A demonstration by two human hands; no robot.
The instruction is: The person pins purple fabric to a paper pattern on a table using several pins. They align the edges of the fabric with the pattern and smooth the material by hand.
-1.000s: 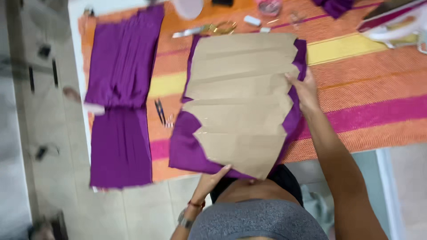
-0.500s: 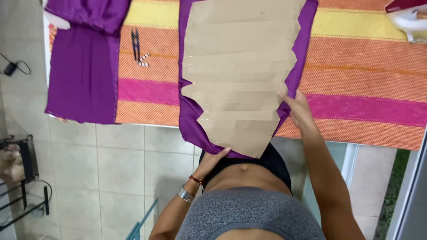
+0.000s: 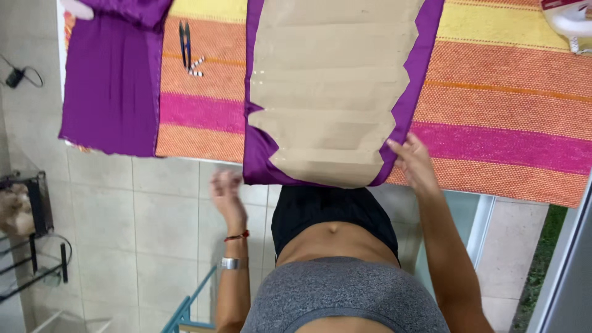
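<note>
At the far left, beyond the table, a dark wire rack (image 3: pixel 28 240) stands on the tiled floor (image 3: pixel 123 228). On the table's left end a separate piece of purple fabric (image 3: pixel 111 80) lies flat, its lower edge hanging a little past the near edge of the striped orange, pink and yellow cloth (image 3: pixel 505 123) that covers the table. Just to its right, near the far edge, a small pair of dark snips (image 3: pixel 184 43) rests on the orange stripe. The left hand (image 3: pixel 226 194) is off the table, held in the air below the near edge and just left of the hanging corner of the purple fabric under the pattern (image 3: pixel 258 154); it is blurred, so I cannot tell for sure, but the fingers seem loosely curled and hold nothing. The brown paper pattern (image 3: pixel 330 92) lies on that purple fabric in the middle of the table, its notched sides inside the purple margin and its lower end drooping over the near edge against the person's waist. The right hand (image 3: pixel 414 161) rests at the pattern's lower right corner, fingers spread and pressing flat on the purple margin and striped cloth. The work in hand looks like squaring the pattern on the fabric; the next move would call for both hands flat, smoothing without shifting the paper. At the far right corner sits part of a white appliance (image 3: pixel 570 21).
</note>
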